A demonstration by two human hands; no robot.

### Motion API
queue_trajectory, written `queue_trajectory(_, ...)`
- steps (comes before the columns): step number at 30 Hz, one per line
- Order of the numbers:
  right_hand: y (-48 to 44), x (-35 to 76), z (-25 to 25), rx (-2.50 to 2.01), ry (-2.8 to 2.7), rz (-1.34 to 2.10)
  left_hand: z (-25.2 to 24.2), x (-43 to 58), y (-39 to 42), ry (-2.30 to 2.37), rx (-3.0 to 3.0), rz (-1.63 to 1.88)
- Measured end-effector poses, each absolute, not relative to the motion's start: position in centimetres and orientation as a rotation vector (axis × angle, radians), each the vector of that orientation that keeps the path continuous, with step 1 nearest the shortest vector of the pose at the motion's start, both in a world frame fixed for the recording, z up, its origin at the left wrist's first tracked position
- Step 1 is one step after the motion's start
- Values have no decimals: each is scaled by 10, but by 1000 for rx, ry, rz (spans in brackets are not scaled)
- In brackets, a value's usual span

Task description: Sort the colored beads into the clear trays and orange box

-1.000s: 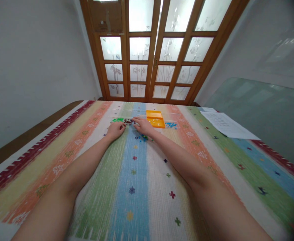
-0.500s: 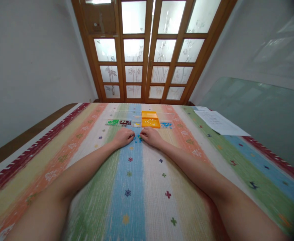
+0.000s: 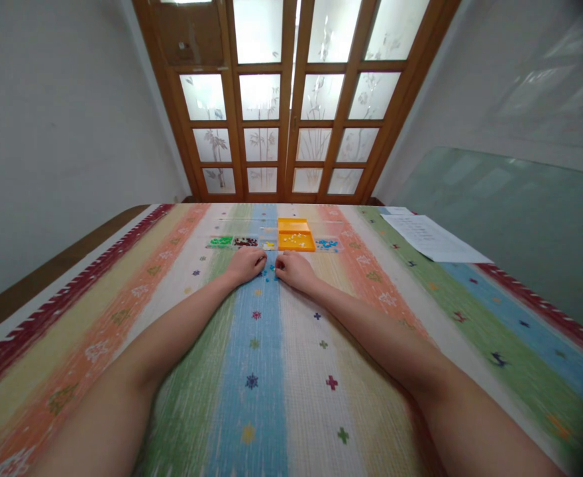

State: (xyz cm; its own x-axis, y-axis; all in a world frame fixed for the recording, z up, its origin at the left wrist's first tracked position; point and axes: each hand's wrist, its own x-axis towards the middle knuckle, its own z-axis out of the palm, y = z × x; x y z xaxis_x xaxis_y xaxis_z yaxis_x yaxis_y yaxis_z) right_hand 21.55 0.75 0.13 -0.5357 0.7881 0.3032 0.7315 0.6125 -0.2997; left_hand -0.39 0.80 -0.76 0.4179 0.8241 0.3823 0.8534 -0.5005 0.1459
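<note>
My left hand [image 3: 246,263] and my right hand [image 3: 294,267] rest on the striped cloth, knuckles up, fingertips almost meeting. Both have their fingers curled in. What they pinch, if anything, is too small to see. A small scatter of blue beads [image 3: 271,272] lies between the fingertips. Just beyond the hands stands a clear divided tray with green beads [image 3: 220,241], dark red beads [image 3: 245,242] and blue beads [image 3: 327,244]. An orange tray [image 3: 295,238] holding a few pale beads sits in the middle of that row.
The striped cloth [image 3: 271,371] covers the whole table. A printed sheet of paper [image 3: 428,238] lies at the far right. A glass panel [image 3: 500,212] leans along the right wall. Wooden glazed doors [image 3: 291,99] stand behind the table.
Both hands have drawn back from the bead tray towards me and come together over the loose blue beads. The view has tilted slightly.
</note>
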Motion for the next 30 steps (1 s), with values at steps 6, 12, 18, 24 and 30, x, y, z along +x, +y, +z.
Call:
queue_trajectory(6, 11, 219, 1, -1184, -2407, 216, -7, -10, 2, -1563, -2644, -663)
queue_trajectory(12, 11, 219, -1, -1129, -2414, 226, -6, -10, -1, -1596, -2667, -683)
queue_trajectory(18, 15, 219, -3, -1093, -2419, 231, -5, -10, -4, -1589, -2700, -695)
queue_trajectory(24, 15, 222, 1, -1061, -2413, 251, -5, -10, -4, -1562, -2722, -692)
queue_trajectory(30, 8, 218, 2, -1033, -2473, 201, -4, -9, -5, -1604, -2710, -670)
